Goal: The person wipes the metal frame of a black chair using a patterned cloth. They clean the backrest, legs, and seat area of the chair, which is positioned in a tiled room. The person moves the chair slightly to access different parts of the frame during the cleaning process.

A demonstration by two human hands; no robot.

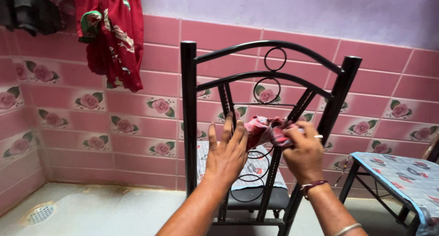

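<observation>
Both hands worked at the black metal chair (192,126): the right hand (305,151) pinched a red patterned cloth (267,130) bunched against its backrest bars, while the left hand (226,153), fingers (227,126) spread and empty, touched the cloth's left end.

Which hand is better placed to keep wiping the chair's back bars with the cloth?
Right, probably. The right hand grips the bunched red cloth against the black metal chair back; the left hand is open-fingered beside it.
</observation>
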